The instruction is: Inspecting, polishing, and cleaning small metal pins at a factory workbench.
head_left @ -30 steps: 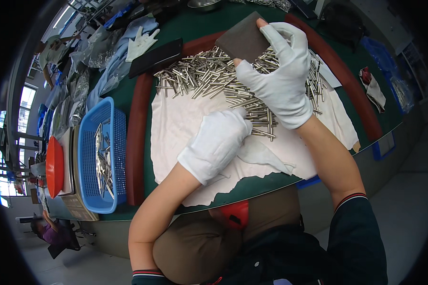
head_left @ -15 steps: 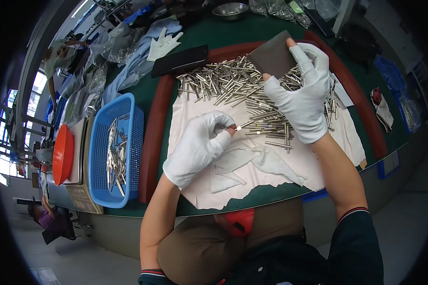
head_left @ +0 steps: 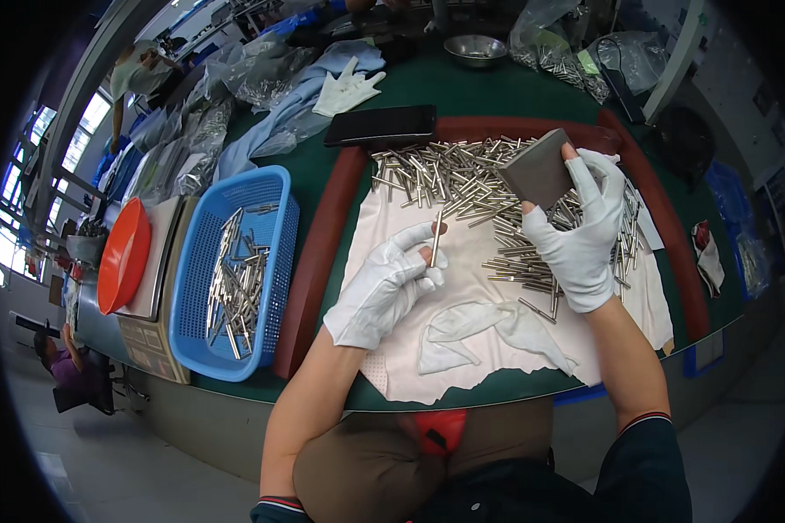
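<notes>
Between the bare thumb and fingertip of my gloved left hand (head_left: pixel 391 283) a slim metal pin (head_left: pixel 436 240) stands nearly upright. My right hand (head_left: pixel 584 231), in a white glove with thumb and fingertip bare, grips a dark grey rectangular block (head_left: pixel 536 170) by its edges, tilted above the heap. Under and around it lie many shiny metal pins (head_left: pixel 445 174), spread over a pale pink cloth (head_left: pixel 392 349). A crumpled white cloth (head_left: pixel 488 327) rests on the pink one, in front of my hands.
Dark red rails (head_left: pixel 318 253) frame the cloth on the green table. To the left stand a blue plastic basket (head_left: pixel 183 322) holding pins and an orange-red bowl (head_left: pixel 124 257). A black phone (head_left: pixel 379 126), a white glove (head_left: pixel 349 90) and a metal bowl (head_left: pixel 475 52) lie farther back.
My left hand has raised a pin off the cloth's pile edge and turned it upright. The block in my right hand is now tilted, showing its side. The whole view has shifted slightly.
</notes>
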A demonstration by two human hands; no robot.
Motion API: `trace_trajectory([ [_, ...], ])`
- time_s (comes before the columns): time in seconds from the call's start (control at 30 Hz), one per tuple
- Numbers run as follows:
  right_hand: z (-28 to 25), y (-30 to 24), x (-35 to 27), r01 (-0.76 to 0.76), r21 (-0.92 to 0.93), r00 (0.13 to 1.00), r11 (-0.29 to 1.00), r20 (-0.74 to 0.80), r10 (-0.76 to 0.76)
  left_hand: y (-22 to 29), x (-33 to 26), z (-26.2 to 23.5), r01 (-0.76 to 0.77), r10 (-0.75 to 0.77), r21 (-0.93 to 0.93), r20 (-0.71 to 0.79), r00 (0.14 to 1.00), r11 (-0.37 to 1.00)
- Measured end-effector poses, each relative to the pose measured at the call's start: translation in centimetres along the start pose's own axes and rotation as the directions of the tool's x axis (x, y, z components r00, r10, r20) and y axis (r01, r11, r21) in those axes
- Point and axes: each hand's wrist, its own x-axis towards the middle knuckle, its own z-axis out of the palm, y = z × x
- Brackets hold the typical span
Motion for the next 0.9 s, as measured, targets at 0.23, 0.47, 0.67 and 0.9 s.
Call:
trace_trajectory([
  [0.23,-0.2,-0.1,0.0,-0.011,-0.001,0.999,1.0,0.036,0.011,0.0,0.0,0.1,0.02,-0.02,0.059,0.003,1.0,0.998],
  [0.47,-0.4,-0.1,-0.1,-0.024,0.001,0.998,1.0,0.06,0.024,-0.2,0.1,-0.4,0.01,-0.011,0.027,0.056,0.998,1.0],
  [0.67,-0.7,-0.2,0.1,0.002,0.01,0.997,1.0,0.073,-0.003,-0.1,0.0,1.2,0.008,0.004,0.129,-0.094,0.996,0.992],
  [0.9,-0.5,-1.5,0.0,0.097,0.155,0.916,0.983,0.373,-0.15,0.0,-0.5,1.8,-0.023,0.046,0.203,-0.112,0.993,0.979],
])
